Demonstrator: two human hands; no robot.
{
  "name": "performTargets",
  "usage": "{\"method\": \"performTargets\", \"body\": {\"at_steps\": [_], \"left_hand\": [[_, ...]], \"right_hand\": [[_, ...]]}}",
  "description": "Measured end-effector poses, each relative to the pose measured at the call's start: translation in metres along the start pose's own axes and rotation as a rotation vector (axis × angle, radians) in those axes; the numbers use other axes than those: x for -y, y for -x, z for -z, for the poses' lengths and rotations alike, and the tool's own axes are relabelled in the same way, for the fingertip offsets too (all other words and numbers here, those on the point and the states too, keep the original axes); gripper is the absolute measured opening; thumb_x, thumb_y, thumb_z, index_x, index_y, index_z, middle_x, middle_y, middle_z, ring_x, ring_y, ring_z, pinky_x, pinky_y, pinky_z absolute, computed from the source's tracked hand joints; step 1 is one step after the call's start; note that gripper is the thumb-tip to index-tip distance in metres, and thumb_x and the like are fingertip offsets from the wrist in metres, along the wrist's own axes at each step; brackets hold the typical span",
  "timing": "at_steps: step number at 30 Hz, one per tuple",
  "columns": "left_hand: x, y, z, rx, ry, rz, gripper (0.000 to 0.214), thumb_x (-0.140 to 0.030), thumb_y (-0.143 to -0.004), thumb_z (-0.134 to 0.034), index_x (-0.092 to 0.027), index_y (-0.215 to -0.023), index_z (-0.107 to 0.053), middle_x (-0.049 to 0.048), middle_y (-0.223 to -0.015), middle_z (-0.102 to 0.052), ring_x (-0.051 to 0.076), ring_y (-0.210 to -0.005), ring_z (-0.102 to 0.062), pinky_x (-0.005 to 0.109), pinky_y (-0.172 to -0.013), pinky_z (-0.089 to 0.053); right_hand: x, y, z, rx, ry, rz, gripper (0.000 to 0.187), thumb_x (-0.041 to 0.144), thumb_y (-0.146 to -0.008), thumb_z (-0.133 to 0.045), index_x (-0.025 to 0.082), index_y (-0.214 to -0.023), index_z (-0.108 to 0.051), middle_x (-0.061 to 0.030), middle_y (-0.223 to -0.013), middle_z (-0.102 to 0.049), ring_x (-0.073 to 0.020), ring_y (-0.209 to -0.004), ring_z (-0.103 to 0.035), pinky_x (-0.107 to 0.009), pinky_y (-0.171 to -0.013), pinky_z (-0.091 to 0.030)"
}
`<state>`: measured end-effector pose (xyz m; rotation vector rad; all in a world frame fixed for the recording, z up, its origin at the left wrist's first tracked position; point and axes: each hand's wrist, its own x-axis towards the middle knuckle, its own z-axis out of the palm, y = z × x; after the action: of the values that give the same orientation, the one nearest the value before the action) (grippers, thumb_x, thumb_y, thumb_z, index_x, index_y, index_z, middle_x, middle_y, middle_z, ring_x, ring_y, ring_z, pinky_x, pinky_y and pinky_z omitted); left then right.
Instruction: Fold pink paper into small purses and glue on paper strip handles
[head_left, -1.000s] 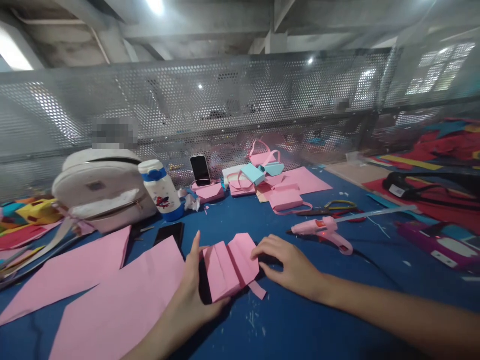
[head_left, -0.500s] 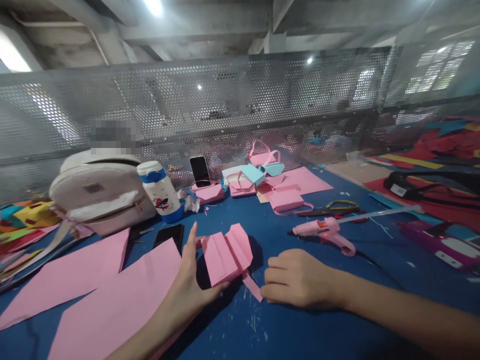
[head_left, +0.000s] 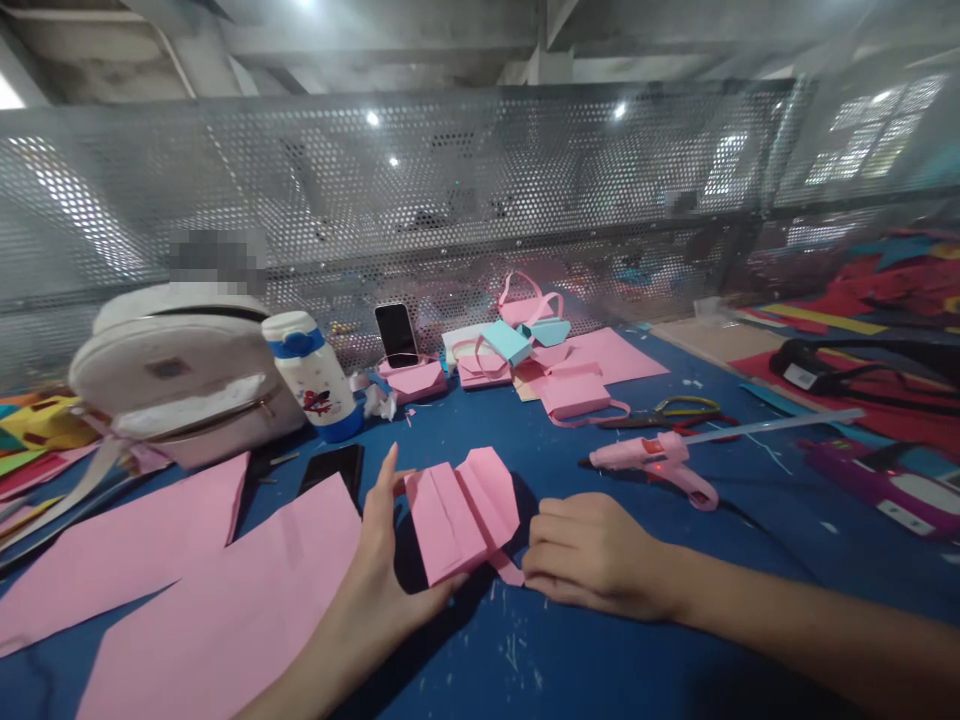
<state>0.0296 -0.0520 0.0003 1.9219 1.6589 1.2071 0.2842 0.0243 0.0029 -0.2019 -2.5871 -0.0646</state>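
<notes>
My left hand (head_left: 405, 560) grips a small folded pink paper bag (head_left: 450, 525) between thumb and fingers, just above the blue table (head_left: 600, 660). The bag's flap stands raised on its right side. From its lower right edge a narrow pink paper strip (head_left: 507, 568) sticks out. My right hand (head_left: 585, 550) is closed on the free end of that strip, its fingertips curled out of sight. Beyond my right hand lies a pink hot glue gun (head_left: 660, 462) with a glue stick in its back and a small red light lit.
Large pink paper sheets (head_left: 240, 600) spread at left beside a dark phone (head_left: 334, 468). Behind stand a pale backpack (head_left: 195, 380), a bottle (head_left: 311, 375) and finished paper bags (head_left: 412, 380). Scissors (head_left: 686, 407) lie behind the glue gun; a purple device (head_left: 885, 485) is at right.
The strip's end has risen slightly with my right hand, and less of the strip shows. The bag has shifted a little rightward in my left hand. The camera view has moved slightly.
</notes>
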Motion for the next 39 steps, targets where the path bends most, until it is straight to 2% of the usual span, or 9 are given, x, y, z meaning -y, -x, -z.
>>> {"method": "performTargets", "body": {"at_steps": [4, 7, 13, 17, 23, 28, 33, 39], "left_hand": [[-0.006, 0.002, -0.002, -0.046, -0.006, -0.035, 0.106, -0.036, -0.076, -0.07, -0.03, -0.156, -0.001, 0.0119, -0.138, -0.041, 0.034, -0.133, -0.041, 0.059, -0.112, -0.029], [-0.01, 0.003, -0.001, -0.031, -0.045, -0.058, 0.108, -0.035, -0.074, -0.072, -0.032, -0.156, -0.001, 0.0124, -0.14, -0.039, 0.035, -0.134, -0.04, 0.058, -0.109, -0.035], [-0.019, 0.005, -0.006, -0.049, -0.06, -0.026, 0.101, -0.037, -0.077, -0.068, -0.031, -0.156, -0.004, 0.012, -0.14, -0.041, 0.034, -0.134, -0.04, 0.057, -0.11, -0.034], [-0.02, 0.004, -0.009, -0.06, -0.076, -0.075, 0.102, -0.04, -0.077, -0.068, -0.029, -0.156, -0.006, 0.0119, -0.136, -0.044, 0.033, -0.131, -0.045, 0.055, -0.109, -0.037], [-0.024, 0.005, -0.009, -0.019, -0.087, -0.047, 0.101, -0.038, -0.079, -0.068, -0.03, -0.156, -0.002, 0.0115, -0.139, -0.042, 0.033, -0.134, -0.041, 0.057, -0.112, -0.032], [-0.023, 0.005, -0.011, -0.011, -0.091, -0.058, 0.105, -0.032, -0.076, -0.07, -0.031, -0.156, -0.002, 0.0114, -0.139, -0.043, 0.033, -0.133, -0.041, 0.059, -0.111, -0.033], [-0.022, 0.003, -0.016, -0.029, -0.086, -0.081, 0.103, -0.035, -0.077, -0.069, -0.03, -0.156, -0.004, 0.0121, -0.136, -0.044, 0.033, -0.128, -0.045, 0.059, -0.109, -0.034], [-0.02, 0.003, -0.019, 0.005, -0.038, -0.025, 0.102, -0.039, -0.077, -0.069, -0.029, -0.156, -0.005, 0.0121, -0.135, -0.044, 0.033, -0.129, -0.044, 0.059, -0.111, -0.031]], "right_hand": [[0.001, -0.001, 0.0, -0.028, -0.057, -0.068, 0.02, 0.022, -0.098, -0.049, 0.019, -0.085, -0.064, -0.0005, -0.078, -0.065, -0.0153, -0.07, -0.051, -0.03, -0.06, -0.032], [0.002, -0.002, 0.0, -0.056, -0.052, -0.089, 0.023, 0.021, -0.098, -0.047, 0.019, -0.084, -0.065, -0.0012, -0.077, -0.064, -0.0152, -0.069, -0.051, -0.03, -0.061, -0.033], [0.006, -0.003, 0.0, -0.109, 0.059, -0.073, 0.023, 0.022, -0.099, -0.05, 0.017, -0.081, -0.065, -0.002, -0.075, -0.061, -0.0177, -0.068, -0.046, -0.032, -0.058, -0.028], [0.008, -0.004, 0.001, -0.136, 0.09, -0.087, 0.02, 0.019, -0.096, -0.052, 0.018, -0.08, -0.064, -0.0019, -0.074, -0.06, -0.018, -0.068, -0.044, -0.033, -0.057, -0.025], [0.007, -0.001, -0.003, -0.142, 0.123, -0.131, 0.014, 0.016, -0.091, -0.056, 0.019, -0.078, -0.06, -0.0006, -0.075, -0.057, -0.0168, -0.069, -0.043, -0.032, -0.058, -0.023], [0.008, -0.001, -0.005, -0.142, 0.155, -0.166, 0.012, 0.013, -0.088, -0.057, 0.019, -0.076, -0.057, -0.0001, -0.075, -0.057, -0.0163, -0.069, -0.043, -0.032, -0.058, -0.023], [0.01, -0.002, -0.004, -0.125, 0.155, -0.193, 0.011, 0.012, -0.086, -0.056, 0.018, -0.077, -0.056, -0.0002, -0.076, -0.057, -0.016, -0.07, -0.044, -0.032, -0.058, -0.023], [0.01, -0.003, -0.003, -0.139, 0.177, -0.203, 0.011, 0.012, -0.085, -0.054, 0.018, -0.077, -0.056, -0.0003, -0.076, -0.057, -0.0161, -0.069, -0.044, -0.032, -0.057, -0.023]]}}
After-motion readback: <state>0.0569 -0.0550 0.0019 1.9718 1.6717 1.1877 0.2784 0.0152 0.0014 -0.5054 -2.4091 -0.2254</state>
